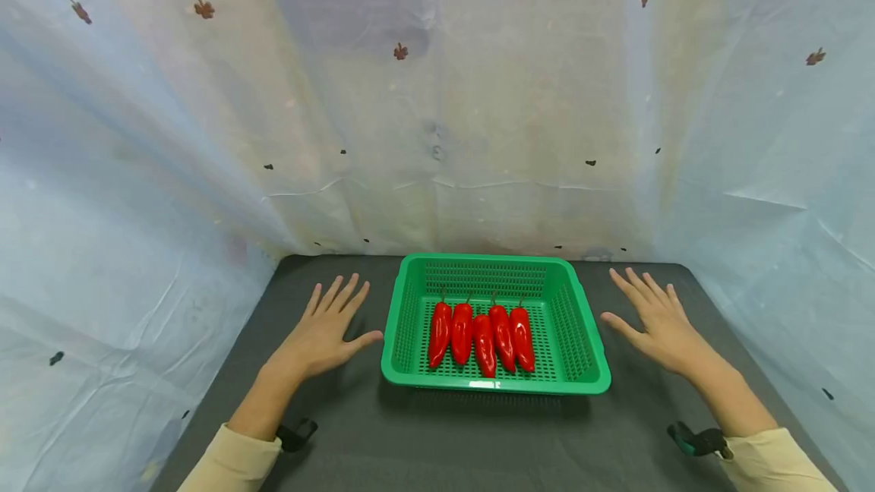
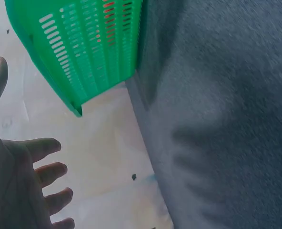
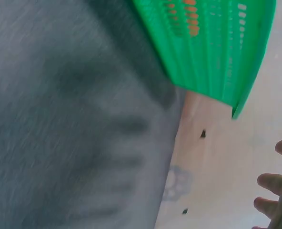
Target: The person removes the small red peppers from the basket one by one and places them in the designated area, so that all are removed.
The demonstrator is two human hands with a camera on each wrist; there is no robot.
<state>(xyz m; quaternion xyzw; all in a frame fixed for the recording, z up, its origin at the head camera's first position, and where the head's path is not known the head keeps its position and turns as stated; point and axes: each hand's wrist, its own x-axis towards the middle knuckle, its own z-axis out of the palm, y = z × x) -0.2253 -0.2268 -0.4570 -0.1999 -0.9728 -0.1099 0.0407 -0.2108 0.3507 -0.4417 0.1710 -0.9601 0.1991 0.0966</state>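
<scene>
A green plastic basket point(image 1: 495, 386) with slotted walls sits on the dark table. Several glossy red chili peppers point(image 1: 462, 334) lie side by side on its floor, stems pointing to the far wall. To the left of the basket my left hand point(image 1: 328, 336) hovers with fingers spread, its thumb tip close to the basket's left rim. My right hand point(image 1: 659, 325) is on the other side, fingers spread, a little apart from the right rim. Neither hand holds anything. Both wrist views show the basket's side wall point(image 2: 98, 62) with red showing through the slots.
The dark grey tabletop point(image 1: 437, 446) runs under the basket and both hands. Pale plastic sheeting point(image 1: 478, 120) with brown leaf prints hangs behind the table and along both sides. A black strap point(image 1: 297, 435) is on the left wrist, another strap point(image 1: 697, 440) on the right.
</scene>
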